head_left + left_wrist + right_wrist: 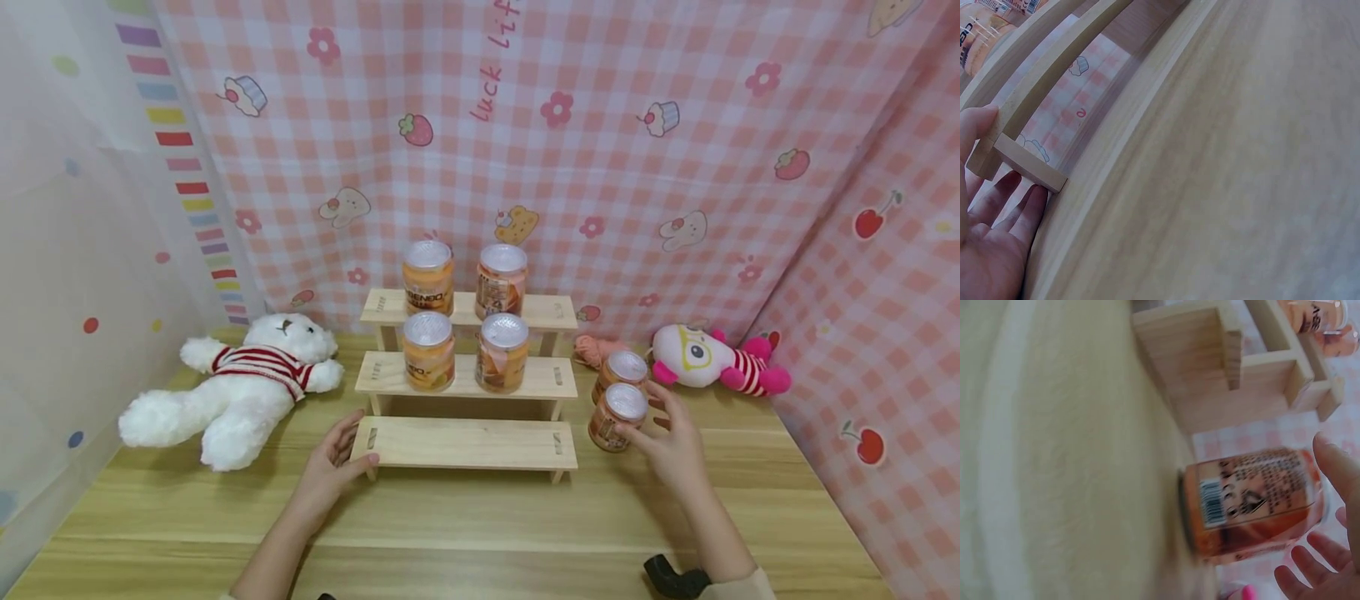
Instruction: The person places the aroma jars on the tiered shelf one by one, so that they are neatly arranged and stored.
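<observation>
A three-step wooden stand [465, 442] stands in the middle of the table. My left hand [333, 457] holds the left end of its lowest step; in the left wrist view the thumb [984, 119] lies on the board and the fingers reach beside the leg. Two orange-labelled cans [617, 421] with silver lids stand one behind the other to the right of the stand. Around the nearer can, my right hand [675, 442] has its thumb and fingers spread; in the right wrist view they are near the can's [1254, 503] top, and contact is unclear.
Two similar cans [429, 354] stand on the middle step and two [502, 279] on the top step. A white teddy bear [255, 383] lies at the left. A pink plush toy [697, 357] and a pinkish bundle [595, 350] lie behind the right-hand cans.
</observation>
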Demonstrator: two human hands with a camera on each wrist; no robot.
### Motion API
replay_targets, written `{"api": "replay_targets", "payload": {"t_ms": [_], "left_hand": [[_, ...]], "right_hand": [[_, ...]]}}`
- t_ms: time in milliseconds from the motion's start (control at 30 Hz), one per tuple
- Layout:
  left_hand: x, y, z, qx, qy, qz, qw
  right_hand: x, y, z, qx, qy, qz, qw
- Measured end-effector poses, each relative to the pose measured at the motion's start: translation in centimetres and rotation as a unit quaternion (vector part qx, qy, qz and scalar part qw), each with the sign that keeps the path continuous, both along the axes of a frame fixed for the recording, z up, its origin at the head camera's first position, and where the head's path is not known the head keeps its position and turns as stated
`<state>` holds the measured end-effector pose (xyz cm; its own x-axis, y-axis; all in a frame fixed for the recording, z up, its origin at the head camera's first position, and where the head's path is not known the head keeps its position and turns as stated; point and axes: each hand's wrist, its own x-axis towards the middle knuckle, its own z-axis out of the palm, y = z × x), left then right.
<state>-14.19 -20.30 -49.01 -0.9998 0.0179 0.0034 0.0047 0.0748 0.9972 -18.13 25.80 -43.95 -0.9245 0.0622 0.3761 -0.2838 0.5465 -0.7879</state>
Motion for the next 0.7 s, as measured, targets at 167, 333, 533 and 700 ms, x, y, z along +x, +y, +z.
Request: {"api": "replay_targets", "payload": {"t_ms": [167, 333, 533, 700], "left_hand": [[0.0, 0.0, 0.1, -0.002, 0.002, -0.001, 1.0000], [-0.1, 0.0, 0.0, -0.002, 0.005, -0.002, 1.0000], [0.0, 0.0, -0.1, -0.001, 0.001, 0.001, 1.0000], [0.0, 0.0, 0.0, 0.000, 0.005, 0.000, 1.0000]], "right_hand": [[-0.4, 0.6, -1.3, -0.005, -0.018, 0.014, 0.9997], [-0.6, 0.6, -2.0, -0.049, -0.029, 0.044, 0.9974], [-0.7, 0.5, -2.7, -0.066, -0.034, 0.041, 0.9964], [-0.9, 0.4, -2.9, -0.072, -0.037, 0.027, 0.9964]]}}
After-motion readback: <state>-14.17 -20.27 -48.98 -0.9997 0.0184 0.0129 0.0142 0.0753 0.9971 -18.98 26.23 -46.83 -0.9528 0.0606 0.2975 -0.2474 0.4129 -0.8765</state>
